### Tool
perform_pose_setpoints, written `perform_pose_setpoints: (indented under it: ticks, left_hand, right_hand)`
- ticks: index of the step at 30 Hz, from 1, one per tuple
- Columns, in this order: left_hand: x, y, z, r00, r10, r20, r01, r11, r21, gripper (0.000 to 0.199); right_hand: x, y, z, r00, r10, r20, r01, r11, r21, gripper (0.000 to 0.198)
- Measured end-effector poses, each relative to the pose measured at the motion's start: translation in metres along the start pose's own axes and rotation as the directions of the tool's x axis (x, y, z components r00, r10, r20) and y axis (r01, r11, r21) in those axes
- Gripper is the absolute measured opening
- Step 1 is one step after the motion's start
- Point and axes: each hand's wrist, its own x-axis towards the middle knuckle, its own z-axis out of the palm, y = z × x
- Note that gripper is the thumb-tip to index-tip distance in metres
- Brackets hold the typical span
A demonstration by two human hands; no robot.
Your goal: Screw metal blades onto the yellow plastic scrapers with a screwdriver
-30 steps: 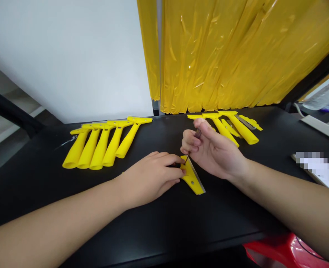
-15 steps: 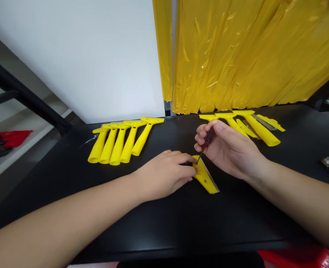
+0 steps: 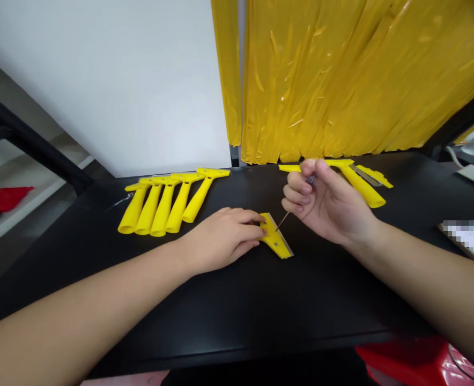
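A yellow scraper [image 3: 278, 247] with a metal blade along its edge lies on the black table, its handle hidden under my left hand [image 3: 227, 236]. The fingers of that hand are closed on the scraper near its head. My right hand [image 3: 321, 201] grips a screwdriver [image 3: 284, 220] with a dark handle mostly covered by the fingers. Its thin shaft slants down to the scraper's head, close to a screw; whether the tip touches cannot be made out.
To the left, several yellow scrapers [image 3: 164, 209] lie side by side. Behind my right hand are more yellow scrapers [image 3: 363, 185], a loose blade [image 3: 369, 176] and yellow plates [image 3: 377, 174]. A white panel [image 3: 140, 86] and yellow plastic sheeting [image 3: 333, 80] stand behind the black table [image 3: 221, 305].
The screwdriver's tip has moved along the scraper head, away from the end by my left fingers and toward its middle. My right hand has tilted. The whole view has shifted slightly.
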Motion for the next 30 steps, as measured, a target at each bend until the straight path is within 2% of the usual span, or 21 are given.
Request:
perform_pose_setpoints:
  ticks: [7, 15, 30]
  left_hand:
    - [0.000, -0.007, -0.001, 0.999, 0.008, -0.031, -0.007, 1.000, 0.023, 0.022]
    - [0.000, -0.004, 0.000, 0.999, 0.022, -0.026, -0.020, 0.998, 0.062, 0.029]
    - [0.002, -0.005, 0.001, 0.999, 0.041, -0.024, -0.040, 0.998, 0.038, 0.029]
  right_hand:
    - [-0.008, 0.001, 0.001, 0.988, 0.029, 0.152, -0.028, 1.000, -0.003, 0.038]
    - [-0.011, 0.009, 0.003, 0.988, 0.062, 0.138, -0.063, 0.998, 0.002, 0.036]
    - [-0.016, 0.008, 0.004, 0.968, 0.049, 0.247, -0.034, 0.997, -0.068, 0.033]
